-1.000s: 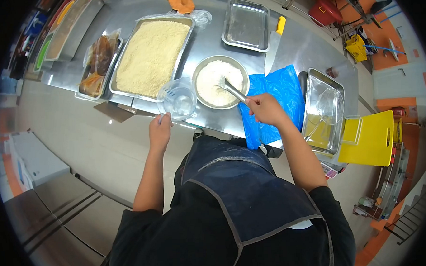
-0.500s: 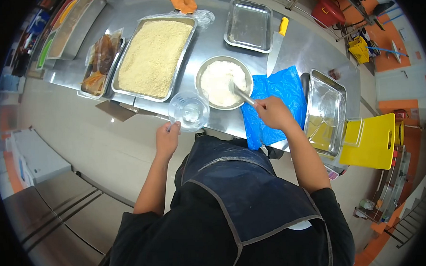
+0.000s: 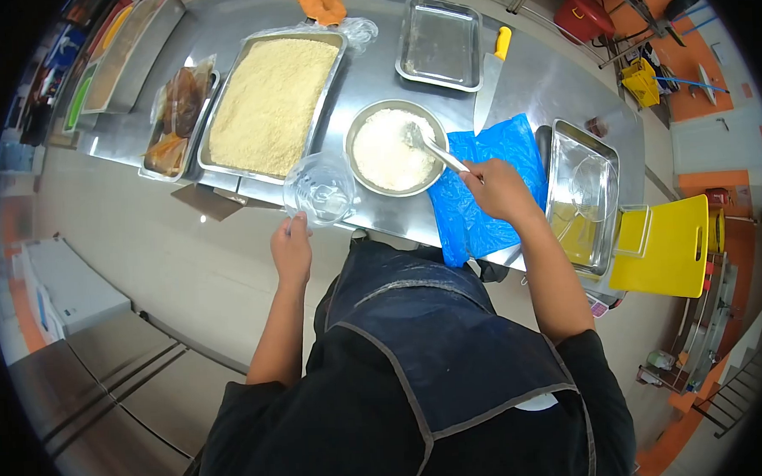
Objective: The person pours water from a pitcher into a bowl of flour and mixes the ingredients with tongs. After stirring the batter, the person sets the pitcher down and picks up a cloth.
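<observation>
My left hand is closed on the handle of a clear plastic measuring jug, held over the table's near edge, left of a metal bowl. Little, if anything, shows inside the jug. White, floury stuff fills much of the bowl. My right hand grips the metal handle of what looks like a whisk, its head in the white stuff toward the bowl's right side. A crumpled blue plastic bag lies beneath my right hand, beside the bowl.
A large tray of pale crumbs stands left, beside a smaller tray of bagged brown food. Behind the bowl are a metal tray and a yellow-handled knife. Another tray and a yellow cutting board stand right.
The jug in my left hand has moved left, away from the bowl, and tipped somewhat. The whisk has shifted within the bowl, and my right hand has moved slightly right.
</observation>
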`<state>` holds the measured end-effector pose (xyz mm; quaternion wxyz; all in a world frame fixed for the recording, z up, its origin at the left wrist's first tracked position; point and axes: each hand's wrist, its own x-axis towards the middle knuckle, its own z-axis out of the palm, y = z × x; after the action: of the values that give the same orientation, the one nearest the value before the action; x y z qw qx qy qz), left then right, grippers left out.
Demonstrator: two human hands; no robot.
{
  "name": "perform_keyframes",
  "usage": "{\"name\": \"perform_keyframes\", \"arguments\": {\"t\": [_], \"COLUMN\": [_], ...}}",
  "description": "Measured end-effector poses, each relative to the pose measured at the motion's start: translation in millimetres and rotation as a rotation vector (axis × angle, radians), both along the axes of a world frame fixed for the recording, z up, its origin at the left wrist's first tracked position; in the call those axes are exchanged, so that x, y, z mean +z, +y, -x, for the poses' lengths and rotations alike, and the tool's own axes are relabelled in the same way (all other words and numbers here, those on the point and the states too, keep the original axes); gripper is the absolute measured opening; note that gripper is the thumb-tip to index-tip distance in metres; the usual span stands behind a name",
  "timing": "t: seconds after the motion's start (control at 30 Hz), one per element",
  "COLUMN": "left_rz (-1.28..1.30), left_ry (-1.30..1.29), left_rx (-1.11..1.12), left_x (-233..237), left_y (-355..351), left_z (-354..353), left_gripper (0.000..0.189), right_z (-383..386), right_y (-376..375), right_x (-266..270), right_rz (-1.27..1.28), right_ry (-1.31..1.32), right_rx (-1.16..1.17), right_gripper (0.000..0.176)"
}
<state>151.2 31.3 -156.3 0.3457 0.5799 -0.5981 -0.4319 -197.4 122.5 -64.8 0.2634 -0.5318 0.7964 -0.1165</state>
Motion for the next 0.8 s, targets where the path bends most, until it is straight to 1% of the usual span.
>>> {"name": "perform_keyframes", "arguments": {"t": [0.07, 0.17, 0.27, 0.37, 0.47, 0.5, 0.57, 0.67, 0.77, 0.8], "left_rz": [-0.018, 0.031, 0.003, -0.079, -0.108, -0.130, -0.176, -0.219, -0.218, -0.232], "left_ry": [0.002, 0.027, 0.045, 0.045, 0.076, -0.017, -0.204, -0.145, -0.157, -0.150], "left_rx": [-0.022, -0.039, -0.047, -0.053, -0.021, -0.072, -0.173, -0.147, -0.146, -0.135], "left_x": [4, -1, -2, 5, 7, 8, 10, 6, 11, 12], "left_y": [-6, -12, -14, -14, -13, -13, -14, -15, -16, -15], "left_z": [3, 8, 6, 6, 8, 6, 0, 0, 1, 2], "left_gripper": [0.037, 0.036, 0.034, 0.033, 0.033, 0.030, 0.034, 0.036, 0.037, 0.037], "right_z": [-3, -6, -7, -9, -15, -12, -2, 2, -17, -18], "right_y": [-1, 3, 4, 2, -3, -3, -1, -3, -2, 1], "right_x": [-2, -9, -18, -19, 10, 7, -7, -18, -11, -11], "right_rz": [0.059, 0.037, -0.037, -0.152, -0.205, -0.101, 0.105, 0.093, -0.112, -0.121], "right_ry": [0.098, 0.134, -0.032, -0.274, -0.411, -0.297, -0.070, 0.046, -0.104, -0.176], "right_rx": [0.031, 0.125, 0.124, 0.053, -0.066, -0.036, 0.023, 0.045, 0.085, 0.064], "right_gripper": [0.029, 0.025, 0.030, 0.031, 0.025, 0.026, 0.027, 0.028, 0.028, 0.028]}}
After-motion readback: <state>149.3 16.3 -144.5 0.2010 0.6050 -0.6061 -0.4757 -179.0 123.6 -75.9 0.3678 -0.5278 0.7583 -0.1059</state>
